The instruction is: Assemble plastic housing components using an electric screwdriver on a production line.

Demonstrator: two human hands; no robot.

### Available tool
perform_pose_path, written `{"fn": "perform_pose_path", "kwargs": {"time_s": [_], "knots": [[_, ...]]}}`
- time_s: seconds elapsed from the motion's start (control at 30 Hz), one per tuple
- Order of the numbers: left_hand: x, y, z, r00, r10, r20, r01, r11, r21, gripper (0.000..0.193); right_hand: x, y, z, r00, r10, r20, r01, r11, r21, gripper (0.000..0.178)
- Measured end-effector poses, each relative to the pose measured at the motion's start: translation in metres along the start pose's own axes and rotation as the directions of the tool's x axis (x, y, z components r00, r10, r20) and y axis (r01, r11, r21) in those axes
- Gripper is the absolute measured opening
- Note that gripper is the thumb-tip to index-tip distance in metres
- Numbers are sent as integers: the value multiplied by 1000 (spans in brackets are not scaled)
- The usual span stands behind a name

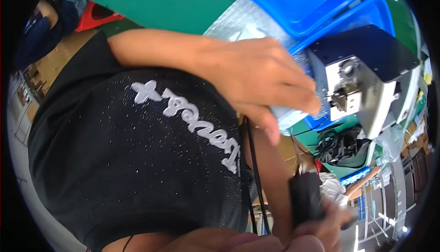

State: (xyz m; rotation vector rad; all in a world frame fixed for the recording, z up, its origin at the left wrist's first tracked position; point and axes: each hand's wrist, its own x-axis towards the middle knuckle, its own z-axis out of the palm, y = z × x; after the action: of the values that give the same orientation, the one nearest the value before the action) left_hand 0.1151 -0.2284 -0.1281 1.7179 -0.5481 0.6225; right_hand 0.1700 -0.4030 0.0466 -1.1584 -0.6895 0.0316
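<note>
My left hand (266,75) reaches across the front of my black shirt, its fingers curled down over a pale, see-through plastic piece (288,117). Most of that piece is hidden beneath the palm and fingers, and its exact kind cannot be made out. Low on the right, my right hand (323,229) is closed round a black, block-shaped thing (306,198); both are smeared by motion. Beside the left fingertips stands a black and silver metal machine (376,55) with a small clamp-like fitting (343,98) on its front.
Blue plastic bins (316,0) stand on the green table (174,0) beyond my left hand. Black cables (330,142) lie past the machine, and black cords (256,174) hang by my shirt. A red stool (96,16) is far left. Other people (332,188) are nearby.
</note>
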Motion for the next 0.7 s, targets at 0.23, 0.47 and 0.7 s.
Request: {"fn": "perform_pose_path", "kwargs": {"time_s": [0.23,0.47,0.7], "knots": [[5,1,9,998,21,-62,-20,1000,15,73,7,-6,24,1000,21,18,-22,999,41,55],[5,1,8,998,19,-62,-20,1000,-10,74,3,6,27,998,5,57,-10,996,87,39],[7,1,5,999,13,-40,-13,1000,1,74,-1,14,23,994,-19,111,5,992,126,24]]}}
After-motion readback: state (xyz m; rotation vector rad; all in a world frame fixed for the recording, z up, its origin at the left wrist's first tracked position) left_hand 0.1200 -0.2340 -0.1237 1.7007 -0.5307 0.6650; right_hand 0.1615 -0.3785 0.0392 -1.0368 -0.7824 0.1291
